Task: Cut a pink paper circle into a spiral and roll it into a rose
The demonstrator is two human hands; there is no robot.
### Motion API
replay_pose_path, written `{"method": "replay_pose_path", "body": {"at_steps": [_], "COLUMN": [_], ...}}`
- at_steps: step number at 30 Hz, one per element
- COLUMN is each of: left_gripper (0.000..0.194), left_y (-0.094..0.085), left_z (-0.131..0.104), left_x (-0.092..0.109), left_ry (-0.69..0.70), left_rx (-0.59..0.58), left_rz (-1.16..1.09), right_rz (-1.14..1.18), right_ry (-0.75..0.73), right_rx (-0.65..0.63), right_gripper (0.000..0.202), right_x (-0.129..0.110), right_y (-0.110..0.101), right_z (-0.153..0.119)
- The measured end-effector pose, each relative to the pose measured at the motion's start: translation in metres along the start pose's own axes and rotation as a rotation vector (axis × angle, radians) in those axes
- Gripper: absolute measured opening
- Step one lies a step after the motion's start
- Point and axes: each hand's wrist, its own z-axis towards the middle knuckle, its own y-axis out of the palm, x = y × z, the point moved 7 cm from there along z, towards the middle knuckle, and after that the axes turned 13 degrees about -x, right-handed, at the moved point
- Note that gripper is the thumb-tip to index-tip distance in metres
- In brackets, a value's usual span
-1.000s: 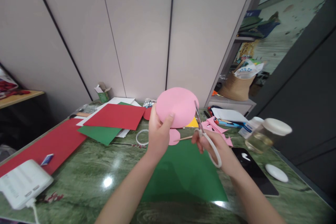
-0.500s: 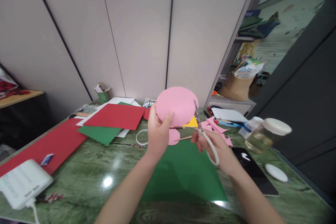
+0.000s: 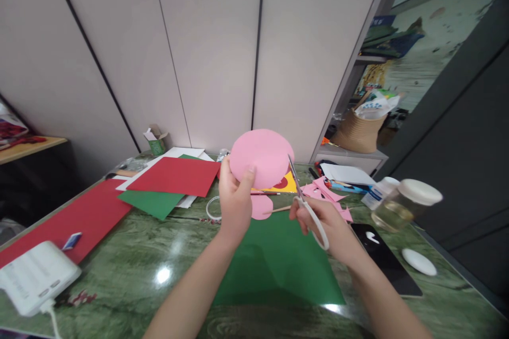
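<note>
My left hand pinches a rounded pink paper piece by its lower left edge, thumb on the front, and keeps it raised above the table. In my right hand is a pair of white-handled scissors, fingers through the loops. The blades point up and touch or nearly touch the paper's right edge; whether they are around it I cannot tell. Below lies a green sheet, with a smaller pink paper piece and a thin wooden stick at its far edge.
Pink scraps and a yellow piece lie behind my right hand. Red sheets are stacked at left. A tape roll, a black phone-like slab, a lidded jar and a white power bank-like box surround the work area.
My left hand has shifted slightly left with the pink paper. The scissors have moved a little left and their tips sit slightly lower, at the paper's right edge.
</note>
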Motion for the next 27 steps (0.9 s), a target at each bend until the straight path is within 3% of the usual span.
{"method": "replay_pose_path", "body": {"at_steps": [11,27], "left_gripper": [0.032,0.027], "left_y": [0.0086,0.0009], "left_z": [-0.0017,-0.0011], "left_x": [-0.0076,-0.0017], "left_ry": [-0.089,-0.025], "left_rx": [-0.122,-0.012], "left_rz": [-0.039,0.036], "right_rz": [-0.041,0.003], "right_ry": [-0.055,-0.005], "right_rx": [0.012,0.004], "right_gripper": [0.054,0.053], "right_x": [-0.0062,-0.0028], "right_y": [-0.0012,0.0004], "right_z": [-0.0004,-0.0015]}}
